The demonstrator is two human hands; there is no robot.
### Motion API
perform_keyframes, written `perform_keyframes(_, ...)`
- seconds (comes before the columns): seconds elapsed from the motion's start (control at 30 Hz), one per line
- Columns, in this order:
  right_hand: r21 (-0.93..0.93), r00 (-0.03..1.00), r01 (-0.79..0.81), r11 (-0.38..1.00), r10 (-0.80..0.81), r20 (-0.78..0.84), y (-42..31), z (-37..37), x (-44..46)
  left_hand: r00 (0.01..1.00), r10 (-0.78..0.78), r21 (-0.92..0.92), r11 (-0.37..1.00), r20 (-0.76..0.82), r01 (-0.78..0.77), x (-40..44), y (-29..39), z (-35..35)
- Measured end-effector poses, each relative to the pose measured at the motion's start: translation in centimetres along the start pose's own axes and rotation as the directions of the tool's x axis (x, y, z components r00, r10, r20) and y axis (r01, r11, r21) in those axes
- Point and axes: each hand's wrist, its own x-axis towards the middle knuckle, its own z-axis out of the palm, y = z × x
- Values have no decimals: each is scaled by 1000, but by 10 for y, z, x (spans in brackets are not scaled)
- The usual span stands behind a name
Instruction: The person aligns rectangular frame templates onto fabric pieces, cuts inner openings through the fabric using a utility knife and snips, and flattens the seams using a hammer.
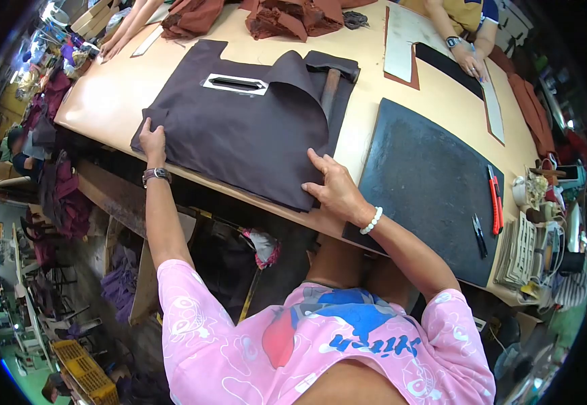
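Dark brown-purple fabric pieces [232,135] lie in layers at the table's near edge. A white-framed slot template [236,84] rests on them, with a dark opening in its middle. At the right, the top layer is curled back beside a worn brown bar [330,94]. My left hand [152,143] grips the fabric's left corner, its far fingers partly hidden. On the right edge, my right hand [337,185] touches the cloth with thumb and forefinger spread apart; the other fingers are tucked from view.
A black cutting mat [428,182] lies to the right, bearing a red cutter [495,201] and dark snips [479,235]. Rust-brown fabric [293,19] is heaped at the back. Another person's hands [470,59] work with a white strip at the far right; other arms [128,30] reach in at far left.
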Motion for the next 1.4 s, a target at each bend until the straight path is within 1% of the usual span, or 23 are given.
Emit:
perform_keyframes(0.07,41,998,-48,998,46,48,-5,-3,0,1000,-17,26,1000,21,17,2,-1,-2)
perform_keyframes(0.2,-54,996,87,995,-87,-7,4,4,-1,982,-163,27,987,93,161,-7,21,-16)
perform_keyframes(0.3,-57,989,145,988,-146,-7,6,5,-2,992,5,99,995,124,-18,0,6,-14)
perform_keyframes(0.33,-48,992,128,991,-128,16,1,3,-2,982,173,289,938,77,-188,2,3,-8)
perform_keyframes(0.4,-47,992,121,992,-119,36,-1,2,-2,863,499,636,640,84,-432,4,2,6)
perform_keyframes(0.43,-53,991,131,990,-129,34,1,4,-1,941,302,617,715,153,-330,-15,50,3)
perform_keyframes(0.5,-64,990,142,988,-141,22,4,6,-1,895,369,631,639,251,-440,-34,98,22)
perform_keyframes(0.57,-76,989,147,986,-147,2,6,9,1,800,513,512,619,311,-596,-53,126,54)
perform_keyframes(0.6,-84,990,140,987,-140,10,7,10,1,756,500,462,600,422,-654,-65,146,66)
perform_keyframes(0.67,-105,992,127,986,-125,21,7,10,2,652,670,280,589,354,-758,-87,158,102)
perform_keyframes(0.73,-105,989,145,984,-144,14,9,11,3,637,692,51,663,340,-747,-113,181,112)
perform_keyframes(0.8,-91,981,192,977,-193,-3,12,13,5,677,567,-25,775,469,-631,-138,197,112)
perform_keyframes(0.93,-85,989,139,987,-134,59,-2,0,1,535,721,-136,642,440,-754,-158,177,131)
perform_keyframes(1.0,128,990,132,983,-138,37,8,-12,3,435,821,-145,513,369,-846,-155,169,141)
perform_keyframes(1.03,221,981,186,957,-169,-93,10,-20,7,445,822,-139,517,355,-844,-155,172,139)
perform_keyframes(1.07,320,990,81,944,-38,-137,10,-37,10,456,823,-134,522,340,-842,-156,175,138)
perform_keyframes(1.1,203,971,103,974,-53,-235,16,-53,18,466,823,-131,527,325,-840,-157,179,136)
perform_keyframes(1.17,150,912,42,988,24,-410,25,-73,38,542,777,-88,594,320,-799,-163,186,129)
perform_keyframes(1.2,109,904,30,994,20,-427,32,-77,50,578,753,-66,624,315,-778,-165,189,127)
perform_keyframes(1.23,67,896,18,998,14,-443,39,-76,63,562,779,-51,597,278,-801,-164,189,126)
perform_keyframes(1.33,-143,889,-63,988,-10,-458,44,-70,100,518,772,-9,560,369,-829,-166,189,122)
perform_keyframes(1.37,-224,889,-98,970,-16,-458,42,-66,110,504,795,-19,541,338,-841,-166,188,124)
perform_keyframes(1.4,-306,912,-174,936,37,-408,31,-65,116,490,800,-40,534,346,-844,-166,187,126)
